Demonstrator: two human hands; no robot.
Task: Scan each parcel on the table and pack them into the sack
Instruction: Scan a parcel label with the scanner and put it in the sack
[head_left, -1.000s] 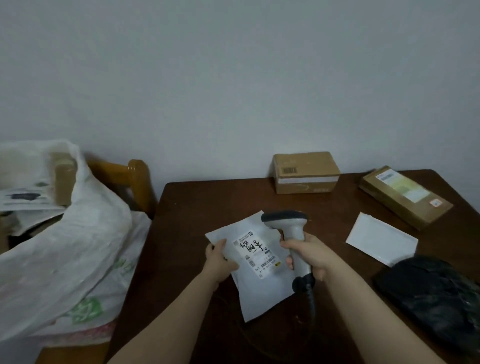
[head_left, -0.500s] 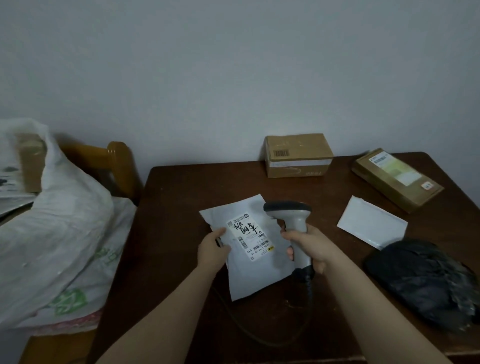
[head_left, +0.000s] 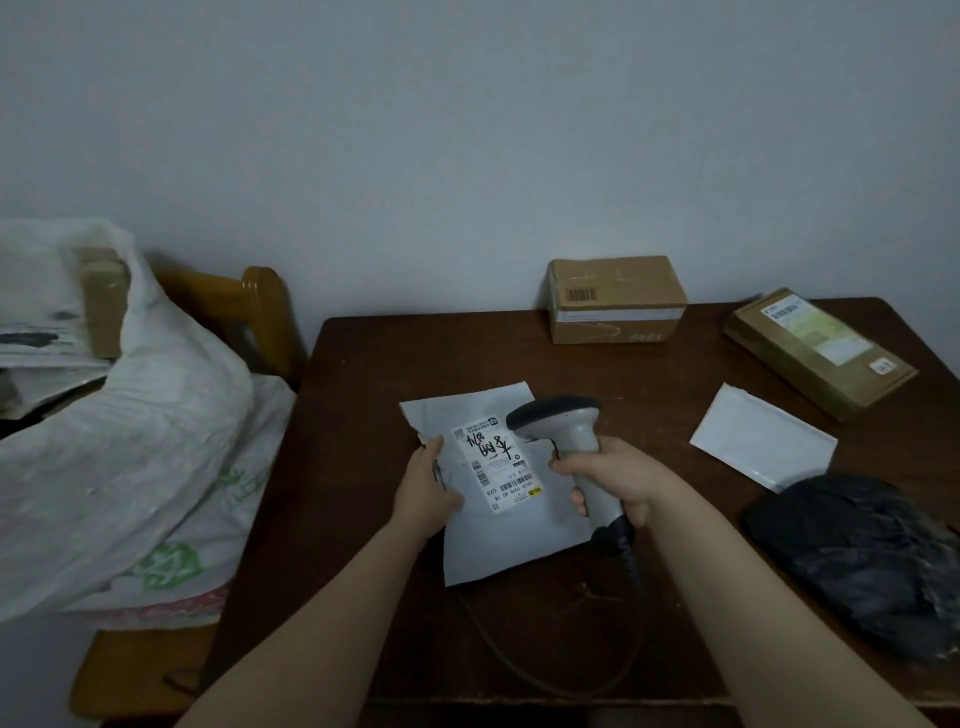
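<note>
A white mailer parcel (head_left: 498, 540) with a printed label lies on the dark wooden table (head_left: 363, 415). My left hand (head_left: 423, 488) grips its left edge, thumb on top. My right hand (head_left: 615, 475) holds a grey barcode scanner (head_left: 563, 421) by the handle, its head over the parcel's upper right part beside the label. The white sack (head_left: 130, 431) sits open on a wooden chair to the left, with a box inside it.
A brown cardboard box (head_left: 615, 301) stands at the table's far edge. At the back right lies a flat brown box (head_left: 815, 353). A small white mailer (head_left: 761, 439) and a black plastic parcel (head_left: 862, 556) lie on the right. The scanner's cable (head_left: 519, 660) loops near the front edge.
The view has shifted slightly between frames. The scanner's head has come a little closer to the label. Both hands keep their holds.
</note>
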